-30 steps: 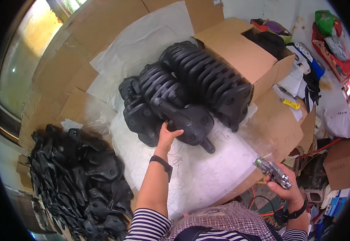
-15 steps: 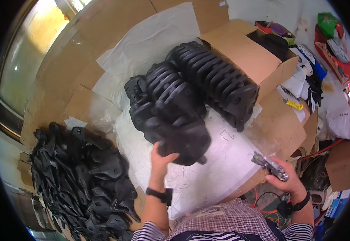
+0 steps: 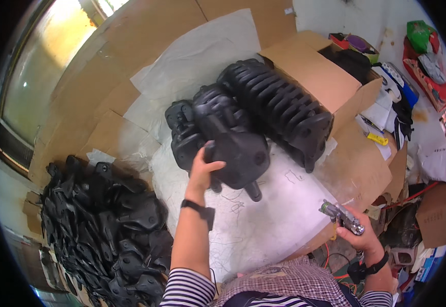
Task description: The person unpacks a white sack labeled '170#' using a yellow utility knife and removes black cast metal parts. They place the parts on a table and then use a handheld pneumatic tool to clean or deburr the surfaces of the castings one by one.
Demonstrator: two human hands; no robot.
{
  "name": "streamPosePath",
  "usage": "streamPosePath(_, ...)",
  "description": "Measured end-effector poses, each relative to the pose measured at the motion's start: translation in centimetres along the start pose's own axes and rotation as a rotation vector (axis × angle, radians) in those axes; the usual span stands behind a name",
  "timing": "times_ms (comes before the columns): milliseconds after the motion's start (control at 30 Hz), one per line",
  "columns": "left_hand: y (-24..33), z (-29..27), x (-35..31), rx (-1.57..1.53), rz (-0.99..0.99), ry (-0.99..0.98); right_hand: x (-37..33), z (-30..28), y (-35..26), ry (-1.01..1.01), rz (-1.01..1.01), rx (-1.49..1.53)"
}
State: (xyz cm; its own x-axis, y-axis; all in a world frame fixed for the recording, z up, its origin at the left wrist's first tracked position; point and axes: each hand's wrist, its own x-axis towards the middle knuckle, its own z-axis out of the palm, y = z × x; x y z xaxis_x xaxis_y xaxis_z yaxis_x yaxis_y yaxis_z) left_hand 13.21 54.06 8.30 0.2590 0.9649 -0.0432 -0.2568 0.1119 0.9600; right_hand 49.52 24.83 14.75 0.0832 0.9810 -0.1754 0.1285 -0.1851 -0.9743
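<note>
My left hand point(image 3: 202, 171) is closed on the left edge of a black moulded part point(image 3: 238, 158), a broad rounded piece with stubby legs. It is held in front of, and partly over, a nested pile of like black parts point(image 3: 182, 115), so I cannot tell whether it touches them. To the right of that pile runs a longer row of nested black parts point(image 3: 279, 107). Off to the right, my right hand point(image 3: 358, 233) grips a silver metal hand tool point(image 3: 343, 217) with a green ring near its tip, pointed left over the white sheet's edge.
A white sheet point(image 3: 264, 230) covers the cardboard work surface. A large heap of loose black parts point(image 3: 105, 225) lies at the left. An open cardboard box point(image 3: 330, 77) stands behind the long row, with a yellow cutter point(image 3: 376, 138) to its right. Cables point(image 3: 330, 256) hang at lower right.
My left hand has moved away from me with the black part, raising and tilting it so its legs show at the near side. My right hand stays nearly in place with the tool.
</note>
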Motion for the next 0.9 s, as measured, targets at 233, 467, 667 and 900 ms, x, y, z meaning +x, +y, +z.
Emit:
streamPosePath(233,0.6,4.3,-6.5,0.641,0.295,-0.114,0.6,2.8,2.4,-0.133,-0.057,-0.122)
streamPosePath(467,27.0,-9.6,-19.6,1.389,0.768,0.475,2.1,7.3,1.6,-0.344,-0.121,-0.251)
streamPosePath(667,42.7,-19.8,-32.2,0.458,1.05,1.392,4.4,9.7,-2.9,-0.501,-0.178,-0.211)
streamPosePath(900,22.1,-19.3,-26.7,0.117,0.596,0.911,3.8,10.8,-9.5,-0.373,-0.346,-0.028)
